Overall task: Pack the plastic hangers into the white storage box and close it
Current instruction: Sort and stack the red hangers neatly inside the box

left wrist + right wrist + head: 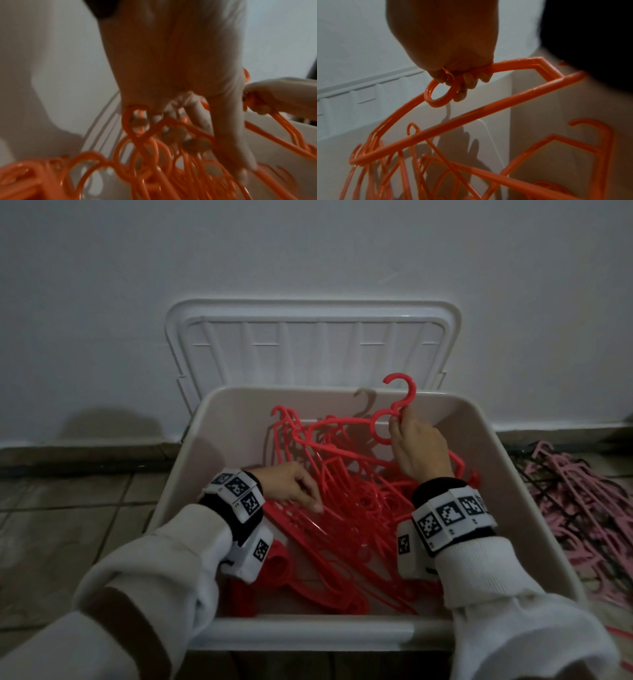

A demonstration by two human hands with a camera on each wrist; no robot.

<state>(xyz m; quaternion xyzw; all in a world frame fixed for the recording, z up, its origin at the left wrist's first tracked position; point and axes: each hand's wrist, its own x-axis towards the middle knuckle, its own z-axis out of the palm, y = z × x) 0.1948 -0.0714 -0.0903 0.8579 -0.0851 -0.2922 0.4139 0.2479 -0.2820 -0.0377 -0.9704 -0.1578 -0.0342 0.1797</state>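
Observation:
The white storage box (pixel 308 632) stands open on the floor, its lid (pixel 308 344) leaning back against the wall. A tangled pile of red plastic hangers (pixel 359 529) fills it. My right hand (pixel 401 422) grips one red hanger (pixel 406 393) by the neck under its hook and holds it raised at the back right of the box; the grip (pixel 462 77) is plain in the right wrist view. My left hand (pixel 312 498) is low at the box's left side. Its fingers (pixel 178 116) curl among the hangers (pixel 137 169) around a bar; that view is blurred.
A heap of pink hangers (pixel 579 508) lies on the tiled floor to the right of the box. One more red piece (pixel 620 633) shows at the lower right edge. The white wall (pixel 308 251) stands close behind the lid.

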